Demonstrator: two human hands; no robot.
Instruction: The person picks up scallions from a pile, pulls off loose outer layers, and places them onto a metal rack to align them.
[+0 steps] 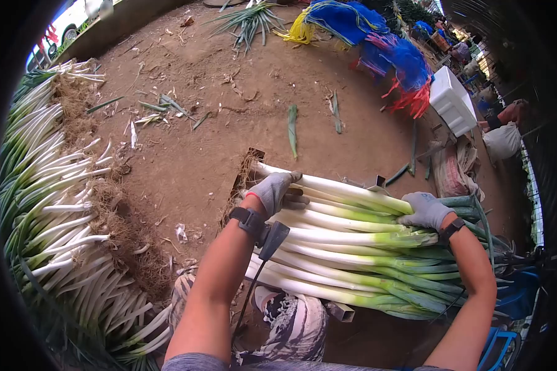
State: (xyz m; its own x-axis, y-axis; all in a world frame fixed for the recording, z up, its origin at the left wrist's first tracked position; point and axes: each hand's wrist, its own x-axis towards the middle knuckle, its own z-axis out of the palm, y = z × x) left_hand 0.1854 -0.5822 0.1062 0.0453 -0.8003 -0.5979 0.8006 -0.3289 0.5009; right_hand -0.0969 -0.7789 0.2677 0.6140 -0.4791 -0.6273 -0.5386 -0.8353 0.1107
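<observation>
A wide row of leeks [328,238] lies before me on a metal frame [340,311], white ends to the left and green leaves to the right. My left hand [280,193], in a grey glove, is closed around the far-edge leek [346,190] near its root end. Further along, my right hand [424,210], also gloved, grips the same leek where white turns green. Brown roots [244,179] show beyond my left hand. The fingers' undersides are hidden.
A long pile of leeks [49,204] lines the left side, its roots facing me. Across the dirt floor [210,80] are loose leaves. Blue netting [359,25] and a white foam box [452,100] lie at the back right. A sack [455,170] rests nearer.
</observation>
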